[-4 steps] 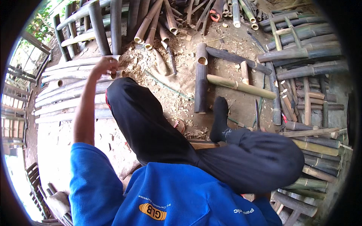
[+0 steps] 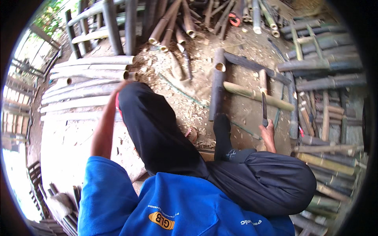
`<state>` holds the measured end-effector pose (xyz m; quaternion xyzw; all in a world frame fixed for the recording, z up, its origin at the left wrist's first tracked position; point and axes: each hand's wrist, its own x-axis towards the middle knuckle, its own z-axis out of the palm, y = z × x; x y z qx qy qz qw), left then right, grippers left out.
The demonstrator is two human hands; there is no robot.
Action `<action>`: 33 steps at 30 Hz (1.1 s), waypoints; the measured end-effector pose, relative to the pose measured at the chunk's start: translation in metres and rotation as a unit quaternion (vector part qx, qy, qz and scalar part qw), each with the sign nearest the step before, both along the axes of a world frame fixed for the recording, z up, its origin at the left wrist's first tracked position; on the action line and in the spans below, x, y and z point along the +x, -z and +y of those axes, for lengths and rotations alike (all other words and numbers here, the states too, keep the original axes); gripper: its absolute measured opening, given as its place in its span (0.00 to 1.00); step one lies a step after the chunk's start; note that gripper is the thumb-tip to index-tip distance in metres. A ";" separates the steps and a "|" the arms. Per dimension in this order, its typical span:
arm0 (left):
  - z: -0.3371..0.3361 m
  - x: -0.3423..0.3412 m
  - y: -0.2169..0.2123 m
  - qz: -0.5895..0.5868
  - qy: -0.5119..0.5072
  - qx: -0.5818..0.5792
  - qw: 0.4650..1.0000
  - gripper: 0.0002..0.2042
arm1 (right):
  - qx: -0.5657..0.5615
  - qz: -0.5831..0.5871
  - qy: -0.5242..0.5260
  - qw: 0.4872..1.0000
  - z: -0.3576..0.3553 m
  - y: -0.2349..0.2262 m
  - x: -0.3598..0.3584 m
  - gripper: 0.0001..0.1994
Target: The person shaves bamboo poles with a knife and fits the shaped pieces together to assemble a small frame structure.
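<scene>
My right hand (image 2: pixel 268 133) is wrapped round the dark handle of a knife (image 2: pixel 264 106), beyond my bent right leg. Its narrow blade points away from me, and the tip overlaps a pale green bamboo rail (image 2: pixel 244 91) in the view. That rail belongs to a bamboo frame with a dark upright (image 2: pixel 217 88) that has a hole cut near its top. My left hand (image 2: pixel 123 84) is by my left knee, close to the cut ends of several bamboo poles (image 2: pixel 90 87). The knee and blur hide its fingers, so I cannot tell whether it touches a pole.
Wood shavings (image 2: pixel 155 65) and a green cord (image 2: pixel 179 91) lie on the ground. A saw with an orange handle (image 2: pixel 235 19) rests among bamboo tubes at the back. Stacked bamboo frames (image 2: pixel 327 63) and poles (image 2: pixel 330 163) line the right side; a bamboo rack (image 2: pixel 112 29) stands far left.
My left hand has come down from the pole ends to beside my knee. My right hand has come into sight from behind my right leg, with the knife in it.
</scene>
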<state>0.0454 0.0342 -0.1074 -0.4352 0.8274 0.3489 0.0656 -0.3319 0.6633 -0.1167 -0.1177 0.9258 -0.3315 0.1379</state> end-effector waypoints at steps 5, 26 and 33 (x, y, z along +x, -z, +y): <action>0.102 0.025 0.050 -0.019 -0.016 -0.069 0.997 0.11 | 0.000 0.089 -0.043 0.995 -0.079 0.079 -0.011 0.33; 0.240 -0.033 0.083 0.116 -0.071 -0.118 0.984 0.13 | -0.148 -0.371 -0.183 0.899 -0.154 0.009 0.046 0.09; 0.162 -0.025 0.035 0.155 -0.165 -0.266 0.937 0.22 | -0.082 -0.270 -0.360 0.889 -0.159 0.005 0.095 0.08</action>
